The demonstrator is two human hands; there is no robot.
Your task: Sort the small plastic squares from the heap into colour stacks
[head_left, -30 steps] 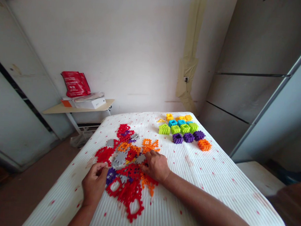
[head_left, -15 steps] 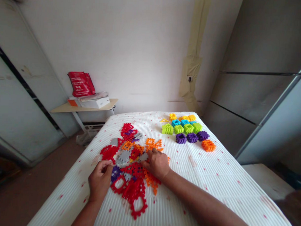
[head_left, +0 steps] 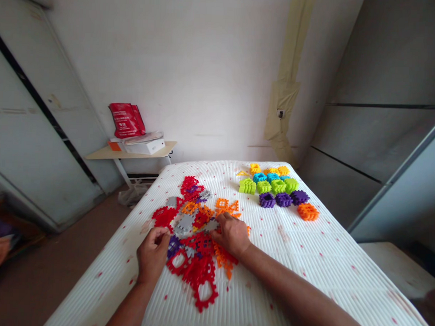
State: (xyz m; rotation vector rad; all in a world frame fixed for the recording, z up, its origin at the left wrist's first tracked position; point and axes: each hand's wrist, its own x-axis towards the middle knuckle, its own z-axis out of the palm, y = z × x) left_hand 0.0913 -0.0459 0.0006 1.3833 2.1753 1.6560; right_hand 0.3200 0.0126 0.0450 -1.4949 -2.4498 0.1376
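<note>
A loose pile of flat, toothed-edge plastic puzzle pieces (head_left: 199, 271) lies on the table, in red, orange, grey and purple. At its left edge is my left hand (head_left: 153, 253), with thumb and fingers pinched together beside a purple piece (head_left: 173, 247). Whatever those fingers hold is too small or hidden to make out. My right hand (head_left: 233, 235) rests on the pile's right side, over several orange pieces (head_left: 224, 260). Its thumb and bent fingers are apart near a grey piece (head_left: 211, 225), and its fingertips are partly hidden.
Rows of assembled toothed blocks stand at the back right: yellow (head_left: 255, 169), blue (head_left: 260, 178), green (head_left: 247, 186), purple (head_left: 267, 200) and one orange block (head_left: 308, 212). A side table (head_left: 107, 153) at the back left bears a red bag (head_left: 126, 120) and a white box (head_left: 146, 145).
The whole view has shifted slightly, so the table and hands appear farther right. Both hands keep about the same places at the pile, and no piece has visibly moved.
</note>
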